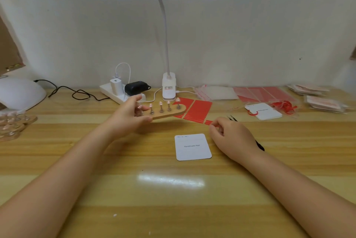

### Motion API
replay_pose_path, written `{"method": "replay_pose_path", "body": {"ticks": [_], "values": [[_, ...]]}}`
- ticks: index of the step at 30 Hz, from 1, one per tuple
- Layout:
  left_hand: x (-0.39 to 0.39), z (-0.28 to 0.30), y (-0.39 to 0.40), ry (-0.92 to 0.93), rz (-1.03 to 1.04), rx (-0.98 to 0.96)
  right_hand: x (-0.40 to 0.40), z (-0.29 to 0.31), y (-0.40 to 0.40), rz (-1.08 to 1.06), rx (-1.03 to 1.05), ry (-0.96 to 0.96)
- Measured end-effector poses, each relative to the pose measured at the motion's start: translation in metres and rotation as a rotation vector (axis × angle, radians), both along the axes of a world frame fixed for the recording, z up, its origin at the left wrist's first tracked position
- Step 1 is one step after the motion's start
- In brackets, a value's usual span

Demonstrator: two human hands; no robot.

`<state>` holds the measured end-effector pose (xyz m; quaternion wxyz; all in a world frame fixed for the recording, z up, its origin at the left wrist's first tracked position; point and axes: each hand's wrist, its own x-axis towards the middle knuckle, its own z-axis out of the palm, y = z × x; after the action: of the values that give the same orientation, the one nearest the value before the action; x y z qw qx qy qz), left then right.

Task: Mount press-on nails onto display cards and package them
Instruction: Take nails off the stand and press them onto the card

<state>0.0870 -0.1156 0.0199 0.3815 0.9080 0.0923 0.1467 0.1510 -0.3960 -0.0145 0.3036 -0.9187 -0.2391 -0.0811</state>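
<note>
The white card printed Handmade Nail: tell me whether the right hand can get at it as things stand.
Probably yes. The card lies flat on bare table just beside the right hand, with nothing between them, though that hand's fingers seem to pinch a red strip and black tweezers.

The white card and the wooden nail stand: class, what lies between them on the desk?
Head view: only bare desk between the card and the stand, which the left hand holds.

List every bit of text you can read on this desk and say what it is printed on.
"Handmade Nail": middle of the white display card lying on the table.
Small print at that card's top left: too blurred to read.
Label on the lamp base: red and dark print, too small to read.
Second white card at the right: faint line of text, unreadable.
</note>
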Motion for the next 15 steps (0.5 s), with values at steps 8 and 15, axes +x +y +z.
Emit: {"method": "replay_pose_path", "body": {"ticks": [8,15], "values": [[0.025,-0.008,-0.057,0.111,-0.106,-0.02,0.0,0.004,0.003,-0.015,0.076,-0.088],[0.021,-0.024,-0.068,0.031,-0.124,0.004,0.006,0.001,0.004,-0.03,0.116,-0.12]]}}
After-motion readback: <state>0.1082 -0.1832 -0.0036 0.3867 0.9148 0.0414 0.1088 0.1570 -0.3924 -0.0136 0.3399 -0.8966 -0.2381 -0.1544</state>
